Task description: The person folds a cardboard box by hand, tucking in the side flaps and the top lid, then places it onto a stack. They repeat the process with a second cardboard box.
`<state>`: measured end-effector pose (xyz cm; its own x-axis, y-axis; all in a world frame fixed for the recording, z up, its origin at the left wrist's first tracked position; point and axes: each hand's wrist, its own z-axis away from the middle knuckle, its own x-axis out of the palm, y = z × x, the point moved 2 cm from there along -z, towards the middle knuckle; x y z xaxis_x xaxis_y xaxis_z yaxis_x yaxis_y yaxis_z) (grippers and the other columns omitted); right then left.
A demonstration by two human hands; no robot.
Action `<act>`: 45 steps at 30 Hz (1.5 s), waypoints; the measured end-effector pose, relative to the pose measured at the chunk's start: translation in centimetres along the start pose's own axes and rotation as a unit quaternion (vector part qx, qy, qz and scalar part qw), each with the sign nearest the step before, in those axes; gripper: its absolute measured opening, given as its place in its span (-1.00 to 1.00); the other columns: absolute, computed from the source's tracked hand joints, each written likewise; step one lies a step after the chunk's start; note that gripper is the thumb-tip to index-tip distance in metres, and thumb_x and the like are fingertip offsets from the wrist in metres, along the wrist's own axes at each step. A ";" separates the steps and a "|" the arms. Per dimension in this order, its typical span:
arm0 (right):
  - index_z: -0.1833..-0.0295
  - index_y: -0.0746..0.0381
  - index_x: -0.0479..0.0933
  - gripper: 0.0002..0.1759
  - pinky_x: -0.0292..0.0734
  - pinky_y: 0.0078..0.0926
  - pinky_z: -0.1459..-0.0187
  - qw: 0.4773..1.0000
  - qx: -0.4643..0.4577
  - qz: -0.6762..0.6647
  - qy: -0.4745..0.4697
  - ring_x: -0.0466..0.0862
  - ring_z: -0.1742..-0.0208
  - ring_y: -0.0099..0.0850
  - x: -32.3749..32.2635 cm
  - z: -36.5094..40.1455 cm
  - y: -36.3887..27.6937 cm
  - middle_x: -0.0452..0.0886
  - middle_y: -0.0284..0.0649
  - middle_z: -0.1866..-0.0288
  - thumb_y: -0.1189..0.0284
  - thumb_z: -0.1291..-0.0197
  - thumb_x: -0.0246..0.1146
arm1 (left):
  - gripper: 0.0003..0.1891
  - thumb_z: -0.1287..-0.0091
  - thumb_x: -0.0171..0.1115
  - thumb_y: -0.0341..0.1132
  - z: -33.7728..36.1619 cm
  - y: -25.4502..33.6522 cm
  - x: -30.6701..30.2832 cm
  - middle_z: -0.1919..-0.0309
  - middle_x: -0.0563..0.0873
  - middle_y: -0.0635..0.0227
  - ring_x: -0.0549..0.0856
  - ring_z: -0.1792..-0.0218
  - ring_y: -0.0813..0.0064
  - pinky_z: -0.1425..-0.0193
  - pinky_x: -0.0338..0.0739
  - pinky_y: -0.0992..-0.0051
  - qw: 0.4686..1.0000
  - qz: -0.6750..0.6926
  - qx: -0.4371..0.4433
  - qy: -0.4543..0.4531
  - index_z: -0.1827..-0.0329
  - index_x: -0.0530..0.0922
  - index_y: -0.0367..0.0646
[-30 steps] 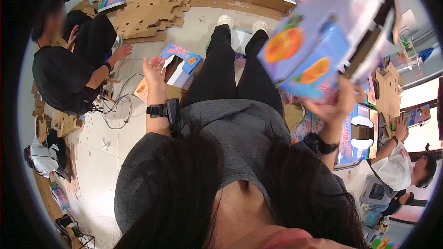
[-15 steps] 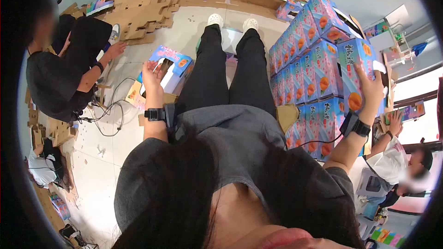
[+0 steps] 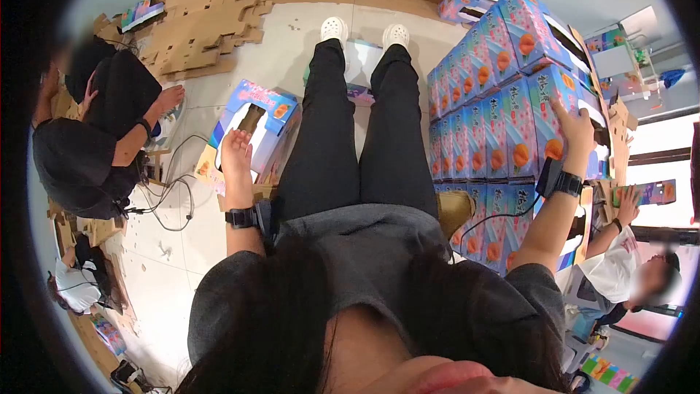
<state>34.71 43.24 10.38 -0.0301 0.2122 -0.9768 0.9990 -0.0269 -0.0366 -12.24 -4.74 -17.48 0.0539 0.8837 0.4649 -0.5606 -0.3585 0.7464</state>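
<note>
On the right, my right hand point(image 3: 576, 130) grips a printed gift carton point(image 3: 552, 93), thumb against its blue and pink front and fingers over the top edge. That carton sits at the near end of the middle row of a tall stack of matching cartons point(image 3: 467, 153), all with orange fruit pictures. My left hand point(image 3: 236, 152) is raised with fingers loosely apart and nothing in them. Beneath and beside it stands another printed carton point(image 3: 244, 95) with a dark handle opening in its white top.
Flattened brown cardboard point(image 3: 197, 29) lies across the floor at the far left. Black cables point(image 3: 166, 193) trail over the tiles. One person in black point(image 3: 76, 153) sits at left; another in white point(image 3: 609, 263) works at right. A small printed carton point(image 3: 361, 93) lies between my legs.
The carton in my right hand has gone from jutting out to standing in line with the stack's row. My left hand has lowered slightly over the carton beside it.
</note>
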 end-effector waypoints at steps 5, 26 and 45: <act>-0.44 0.26 0.38 0.25 0.15 0.12 -0.40 1.000 0.014 0.018 0.000 0.53 -0.37 0.02 0.5 0.7 -1.0 0.59 0.16 -0.27 -0.50 0.20 0.23 | -0.79 -0.46 0.19 -0.10 1.0 1.0 1.8 0.17 0.65 0.47 0.65 0.05 0.51 -0.16 0.46 0.47 0.997 -0.061 -0.023 -0.028 0.10 0.53 -0.03; -0.54 0.34 0.16 0.04 0.16 -0.02 -0.47 0.890 -0.401 -0.217 0.003 0.28 -0.50 0.06 4.0 14.0 -12.3 0.27 0.18 -0.50 0.10 -0.07 0.51 | -0.56 -0.45 0.17 -0.09 -14.1 4.5 -4.6 0.05 0.74 0.04 0.71 0.00 0.27 -0.11 0.55 0.38 0.784 -0.581 -0.014 -0.216 -0.22 0.55 -0.23; -0.67 0.09 -0.23 0.49 0.06 0.27 -0.46 0.802 -0.429 -0.202 -0.363 -0.07 -0.57 0.44 15.7 23.3 -17.6 -0.32 0.39 -0.61 -0.12 0.22 0.59 | 0.07 0.20 0.53 0.41 -10.9 -8.1 -12.6 -0.07 0.58 -0.14 0.58 -0.19 -0.10 -0.22 0.52 0.06 0.529 -0.847 0.053 -0.030 -0.15 0.42 -0.35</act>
<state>15.89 24.26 -9.28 -0.0575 -0.5983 -0.7992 0.5491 0.6496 -0.5258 -17.34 -9.68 -34.58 0.4321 -0.0449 -0.9007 0.3833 0.9132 0.1383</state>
